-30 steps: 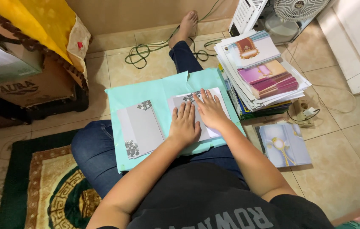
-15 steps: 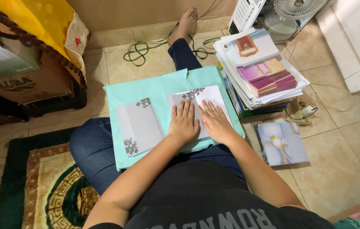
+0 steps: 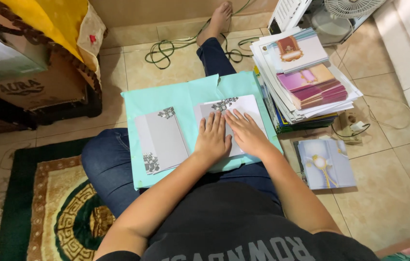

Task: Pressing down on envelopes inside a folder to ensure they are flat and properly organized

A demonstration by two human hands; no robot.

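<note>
Both hands lie flat, side by side, on a white card [image 3: 243, 113] with a dark floral print at its top edge; the left hand [image 3: 212, 137] and the right hand [image 3: 247, 133] have their fingers [image 3: 214, 121] straight and slightly spread, palms down, pinching nothing. The card sits toward the right edge of a teal sheet [image 3: 166, 99] draped over the person's lap, and a grey folded card [image 3: 161, 140] with the same floral corners lies near the sheet's left edge, apart from the hands. I think the weak point is the support: the teal sheet rests only on a knee and thigh in blue jeans [image 3: 106, 164], so a shift of the leg could tilt it, and the grey card, which nothing holds, would likely slide off the near left corner onto the green patterned rug [image 3: 45, 212]. Pressing unevenly on such a soft base could also crease the white card crookedly or smudge it. To the right, the tall stack of printed cards [image 3: 306, 77] on the tiled floor [image 3: 388, 193] looks fanned and uneven; an elbow swinging outward might knock its upper cards toward the blue card [image 3: 325, 164] lying beside it.
</note>
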